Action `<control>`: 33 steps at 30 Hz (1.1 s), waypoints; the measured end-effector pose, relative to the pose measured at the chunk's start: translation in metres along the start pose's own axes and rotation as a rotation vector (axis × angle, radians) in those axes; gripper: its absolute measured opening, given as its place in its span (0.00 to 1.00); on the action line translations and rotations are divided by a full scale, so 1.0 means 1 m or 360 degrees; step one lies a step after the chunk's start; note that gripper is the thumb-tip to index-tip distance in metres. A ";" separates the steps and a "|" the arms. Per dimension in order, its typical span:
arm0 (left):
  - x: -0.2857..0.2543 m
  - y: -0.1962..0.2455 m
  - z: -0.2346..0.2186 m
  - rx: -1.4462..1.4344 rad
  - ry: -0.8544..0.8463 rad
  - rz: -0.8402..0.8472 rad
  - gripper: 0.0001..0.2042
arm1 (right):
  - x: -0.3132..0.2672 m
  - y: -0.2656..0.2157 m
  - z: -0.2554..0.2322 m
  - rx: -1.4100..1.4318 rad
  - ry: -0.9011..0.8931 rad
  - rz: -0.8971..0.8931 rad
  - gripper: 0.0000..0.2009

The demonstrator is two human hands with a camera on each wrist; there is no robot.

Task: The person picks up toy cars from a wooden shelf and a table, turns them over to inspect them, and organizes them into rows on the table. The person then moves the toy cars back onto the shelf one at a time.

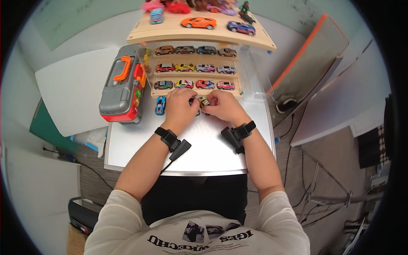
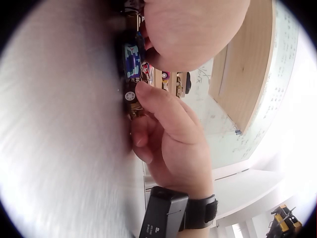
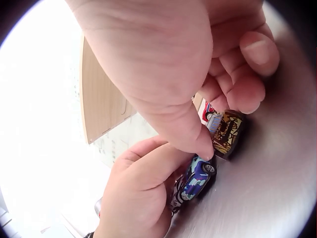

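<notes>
My left hand [image 1: 180,108] holds a blue-and-purple toy car [image 3: 196,179] by its side, low over the silver tabletop [image 1: 204,148]. Its fingers hide most of that car in the head view. Right beside it, my right hand [image 1: 225,106] pinches a brown-and-gold patterned toy car [image 1: 204,102] between thumb and fingers. In the right wrist view the thumb lies along one side of this patterned car [image 3: 228,134]. The two cars sit close together, between the hands. To the left of my left hand, a light-blue toy car [image 1: 160,105] stands on the table.
A tiered wooden rack [image 1: 195,76] with rows of toy cars stands just beyond my hands. A grey-and-red toy case [image 1: 121,85] is at the left. Above the rack, a wooden shelf [image 1: 170,32] bears an orange car [image 1: 199,23] and dolls. A clear panel [image 1: 257,72] stands at right.
</notes>
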State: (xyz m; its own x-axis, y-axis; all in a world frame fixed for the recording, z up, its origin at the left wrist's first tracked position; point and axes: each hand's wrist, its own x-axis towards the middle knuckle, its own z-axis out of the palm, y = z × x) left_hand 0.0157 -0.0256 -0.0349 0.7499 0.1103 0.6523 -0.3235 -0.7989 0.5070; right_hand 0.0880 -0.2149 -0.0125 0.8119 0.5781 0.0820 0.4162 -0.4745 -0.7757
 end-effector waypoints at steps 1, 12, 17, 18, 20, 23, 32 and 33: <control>0.001 0.000 0.000 -0.0010 0.0004 -0.0013 0.07 | -0.001 0.002 0.000 0.0033 0.0027 0.0026 0.17; 0.003 0.009 -0.007 -0.0151 0.0054 -0.0032 0.12 | -0.007 -0.009 -0.021 0.1837 -0.0192 0.0297 0.05; 0.002 0.015 -0.009 -0.0211 0.0036 0.0131 0.20 | 0.000 0.011 -0.009 0.2003 -0.0323 0.0215 0.05; 0.002 0.016 -0.008 -0.0263 0.0001 0.0133 0.22 | 0.002 0.013 -0.007 0.1985 -0.0350 0.0221 0.04; 0.001 0.016 -0.008 -0.0342 -0.0057 0.0134 0.25 | 0.003 0.012 -0.006 0.1966 -0.0327 0.0211 0.04; -0.001 0.016 -0.006 -0.0381 -0.0044 0.0165 0.25 | 0.001 0.007 -0.002 0.1973 -0.0240 0.0230 0.04; -0.002 0.014 -0.006 -0.0404 -0.0115 0.0109 0.24 | 0.006 0.005 -0.001 0.1707 -0.0325 0.0225 0.08; -0.002 0.015 -0.007 -0.0416 -0.0118 0.0098 0.24 | 0.006 0.000 -0.001 0.1689 -0.0274 0.0270 0.09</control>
State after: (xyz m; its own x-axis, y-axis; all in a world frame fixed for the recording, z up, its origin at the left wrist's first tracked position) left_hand 0.0057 -0.0336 -0.0249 0.7614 0.0152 0.6481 -0.5003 -0.6219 0.6024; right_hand 0.0930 -0.2126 -0.0112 0.7228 0.6835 -0.1019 -0.3290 0.2106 -0.9205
